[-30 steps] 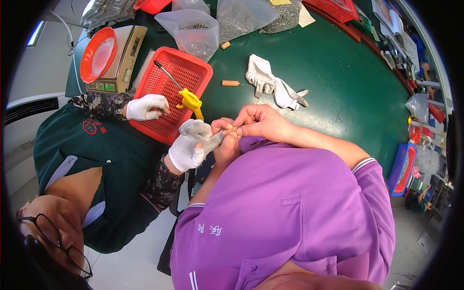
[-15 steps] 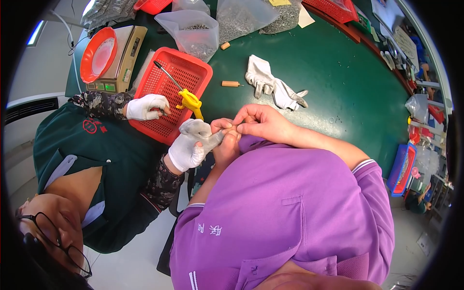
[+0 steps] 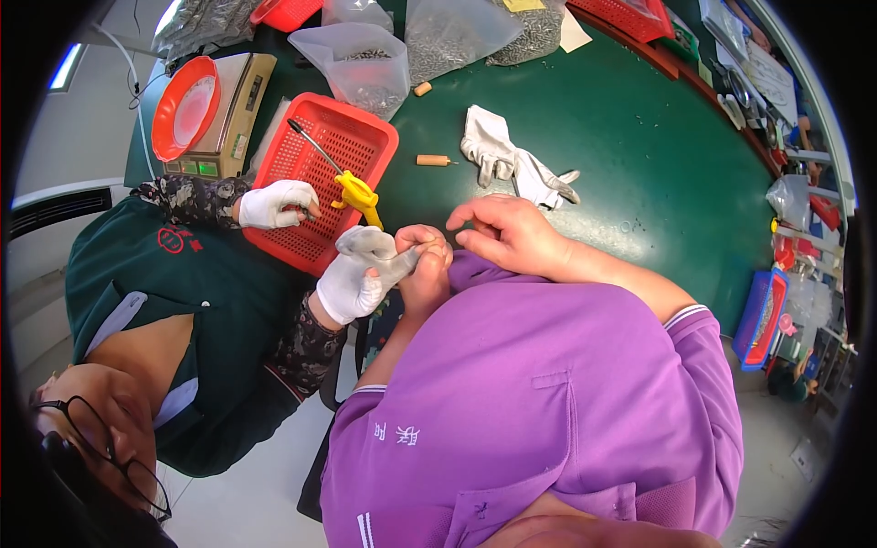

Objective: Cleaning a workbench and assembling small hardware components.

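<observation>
My left hand [image 3: 424,274] is closed round the fingertip of a gloved hand [image 3: 352,279] that belongs to a person on my left. That white glove has grey-coated fingers; its fingertip is hidden in my grip. Just to the right, my right hand [image 3: 516,236] hovers with thumb and index finger apart and nothing visible between them. Beyond it on the green table lies a pair of white work gloves [image 3: 489,146] with greyish fingers. A small wooden-handled tool [image 3: 432,160] with a thin metal tip lies left of the gloves.
A red perforated basket [image 3: 315,110] stands at the left, with a yellow-handled tool [image 3: 358,194] across it. The co-worker's other gloved hand [image 3: 274,204] rests by its edge. Behind are a scale [image 3: 239,100] with a red bowl [image 3: 169,132] and plastic bags [image 3: 365,78] of small metal parts.
My right hand has let go of the gloved fingertip and drawn slightly right, its thumb and index finger spreading. My left hand keeps its grip.
</observation>
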Demonstrator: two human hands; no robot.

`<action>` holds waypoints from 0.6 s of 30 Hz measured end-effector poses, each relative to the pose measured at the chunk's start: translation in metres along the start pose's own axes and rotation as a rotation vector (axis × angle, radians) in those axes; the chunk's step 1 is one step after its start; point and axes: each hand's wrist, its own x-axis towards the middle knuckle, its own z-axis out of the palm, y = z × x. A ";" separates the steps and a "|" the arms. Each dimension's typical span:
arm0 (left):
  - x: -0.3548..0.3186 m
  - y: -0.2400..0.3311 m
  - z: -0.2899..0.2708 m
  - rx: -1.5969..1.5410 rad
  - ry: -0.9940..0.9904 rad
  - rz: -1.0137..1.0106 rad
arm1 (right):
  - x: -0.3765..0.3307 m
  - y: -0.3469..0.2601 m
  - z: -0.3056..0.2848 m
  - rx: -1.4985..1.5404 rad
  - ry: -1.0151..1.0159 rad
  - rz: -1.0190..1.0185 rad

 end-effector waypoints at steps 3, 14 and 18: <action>0.000 0.000 0.002 -0.016 0.022 -0.011 | -0.005 0.003 0.003 0.016 0.083 0.083; 0.000 0.006 0.013 -0.022 0.022 -0.002 | -0.006 0.001 0.001 0.039 0.047 0.009; -0.001 0.006 0.012 -0.039 0.004 -0.003 | -0.007 0.001 0.000 -0.032 0.083 -0.031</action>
